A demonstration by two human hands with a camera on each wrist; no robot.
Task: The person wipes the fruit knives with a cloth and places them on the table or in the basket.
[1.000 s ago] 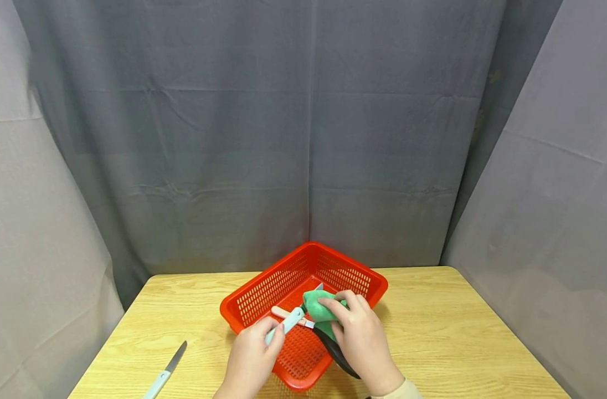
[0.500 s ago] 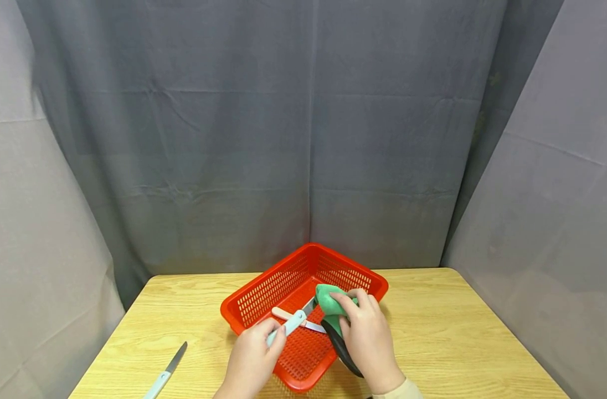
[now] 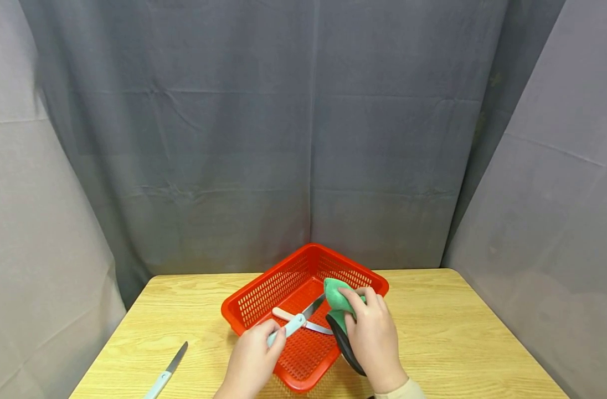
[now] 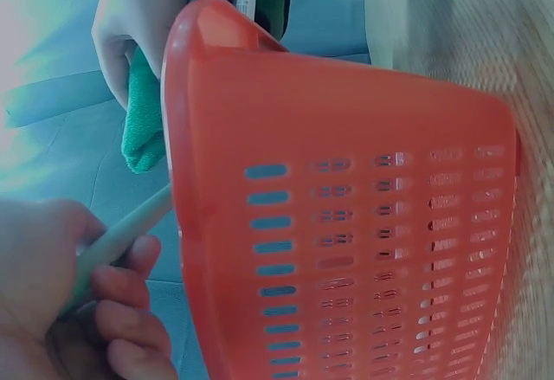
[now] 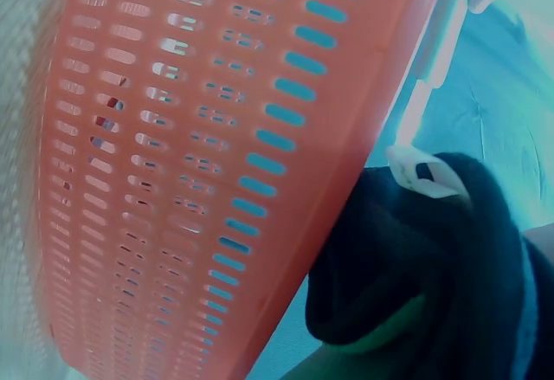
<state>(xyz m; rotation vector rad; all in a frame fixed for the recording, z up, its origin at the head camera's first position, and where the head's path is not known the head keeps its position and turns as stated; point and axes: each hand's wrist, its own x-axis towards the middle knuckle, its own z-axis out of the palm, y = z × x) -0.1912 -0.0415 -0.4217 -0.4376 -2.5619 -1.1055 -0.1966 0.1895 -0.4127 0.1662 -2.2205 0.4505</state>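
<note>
While holding a blue-handled knife (image 3: pixel 298 322) above the basket (image 3: pixel 303 357), with fingers of the left hand (image 3: pixel 253 354) wrapped round the handle, pinching a green cloth (image 3: pixel 336 298) in the right hand (image 3: pixel 375 335) over the basket's right rim. Observed a shift of the cloth toward the basket's right side since a moment ago, baring more blade. Judged a wiping stroke run nearly to the tip. Unable to confirm contact there. Recorded also: pale-handled knife (image 3: pixel 317 328) inside the basket; second knife (image 3: pixel 166 372) on the bench (image 3: pixel 458 332), left of the basket.

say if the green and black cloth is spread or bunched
Bunched: the green and black cloth is gathered in the right hand, its black part drooping.
</note>
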